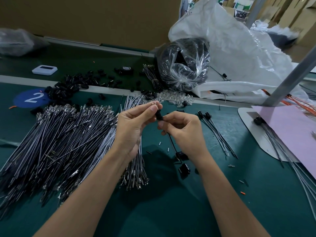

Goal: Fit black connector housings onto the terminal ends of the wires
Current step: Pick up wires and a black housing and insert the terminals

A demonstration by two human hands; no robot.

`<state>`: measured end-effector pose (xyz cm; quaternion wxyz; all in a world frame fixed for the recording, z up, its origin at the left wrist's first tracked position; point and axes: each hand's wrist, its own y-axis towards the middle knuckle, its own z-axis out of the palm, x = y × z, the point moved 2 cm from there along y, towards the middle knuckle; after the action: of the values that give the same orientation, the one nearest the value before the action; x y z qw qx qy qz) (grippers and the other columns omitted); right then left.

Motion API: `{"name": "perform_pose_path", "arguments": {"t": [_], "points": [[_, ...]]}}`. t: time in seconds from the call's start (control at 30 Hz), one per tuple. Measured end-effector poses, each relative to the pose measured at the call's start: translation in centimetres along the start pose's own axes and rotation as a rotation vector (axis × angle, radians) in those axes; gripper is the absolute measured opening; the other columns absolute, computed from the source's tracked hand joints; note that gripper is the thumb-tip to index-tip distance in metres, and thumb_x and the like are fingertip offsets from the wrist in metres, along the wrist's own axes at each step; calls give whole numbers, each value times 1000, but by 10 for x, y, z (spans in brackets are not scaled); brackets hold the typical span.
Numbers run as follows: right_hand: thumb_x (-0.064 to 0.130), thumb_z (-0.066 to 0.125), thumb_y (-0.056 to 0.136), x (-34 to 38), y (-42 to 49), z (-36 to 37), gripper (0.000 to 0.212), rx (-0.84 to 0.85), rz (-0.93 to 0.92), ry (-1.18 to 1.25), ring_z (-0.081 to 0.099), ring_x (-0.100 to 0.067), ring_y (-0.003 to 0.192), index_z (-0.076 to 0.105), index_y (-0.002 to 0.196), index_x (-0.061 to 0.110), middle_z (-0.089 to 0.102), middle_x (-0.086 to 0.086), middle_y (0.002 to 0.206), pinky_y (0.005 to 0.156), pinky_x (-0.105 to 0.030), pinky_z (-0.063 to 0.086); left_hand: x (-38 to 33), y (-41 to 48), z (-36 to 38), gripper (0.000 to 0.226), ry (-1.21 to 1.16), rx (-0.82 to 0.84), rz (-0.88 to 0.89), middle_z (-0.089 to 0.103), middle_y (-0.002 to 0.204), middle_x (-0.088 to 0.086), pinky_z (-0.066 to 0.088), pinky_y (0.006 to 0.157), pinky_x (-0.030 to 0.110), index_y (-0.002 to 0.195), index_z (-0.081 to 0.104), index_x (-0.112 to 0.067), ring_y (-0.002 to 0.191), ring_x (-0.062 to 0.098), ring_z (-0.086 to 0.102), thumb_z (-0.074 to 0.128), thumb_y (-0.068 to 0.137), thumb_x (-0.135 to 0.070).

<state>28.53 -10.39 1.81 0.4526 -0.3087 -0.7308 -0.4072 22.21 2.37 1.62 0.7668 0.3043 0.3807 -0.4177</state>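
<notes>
Above the green table, my left hand pinches a small black connector housing between thumb and fingertips, with a metal terminal tip showing at its top. My right hand pinches a thin black wire just below the housing, and the wire hangs down to the table. A big pile of black and grey wires with metal terminals lies to the left. Loose black housings lie heaped at the back left. Several finished wires with housings lie to the right.
A clear bag of black parts and a large white plastic sack stand at the back right. A pink sheet on a white board holds more wires at the right. Two black housings lie below my right hand. A white device sits back left.
</notes>
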Motion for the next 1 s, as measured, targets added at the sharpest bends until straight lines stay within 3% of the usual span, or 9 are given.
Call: {"name": "perform_pose_path", "arguments": {"t": [0.23,0.67,0.77,0.83,0.93,1.0], "points": [[0,76,80,0,0,0,22,10,-6,-2,70,-24,63,73,75,22,74,-3,70,66,-39,60,0,0,-2,11,1,29,4,76,85,-1,53,74,20,77,80,-18,85,8,68,71,71,-18],[3,74,83,-4,-3,7,3,3,3,79,68,-15,61,76,86,4,74,-4,70,61,-23,53,1,0,-2,6,83,-37,36,75,81,2,53,67,23,73,79,-16,80,13,68,74,68,-16],[3,74,83,-3,-3,7,3,-21,-15,76,69,-15,63,75,85,4,74,-5,70,63,-24,54,3,0,-2,10,54,46,32,75,86,4,54,68,24,83,77,-16,82,15,68,73,76,-9],[4,74,84,-2,-2,4,3,-69,-32,112,71,-18,68,75,86,2,74,-8,74,67,-28,56,6,-2,1,17,77,117,-7,75,94,8,56,74,26,93,77,-17,87,19,70,74,76,-16],[3,72,85,-2,-2,2,4,-110,-70,119,71,-23,70,75,85,6,75,-8,78,67,-31,57,8,-3,5,24,163,130,4,76,96,8,57,80,26,91,80,-18,89,19,72,83,68,-23],[3,72,85,-1,-3,4,8,-99,-93,115,71,-16,72,74,85,11,74,0,77,68,-28,56,8,-3,6,22,149,87,51,77,92,6,56,77,23,89,79,-16,87,17,73,79,68,-23]]}}
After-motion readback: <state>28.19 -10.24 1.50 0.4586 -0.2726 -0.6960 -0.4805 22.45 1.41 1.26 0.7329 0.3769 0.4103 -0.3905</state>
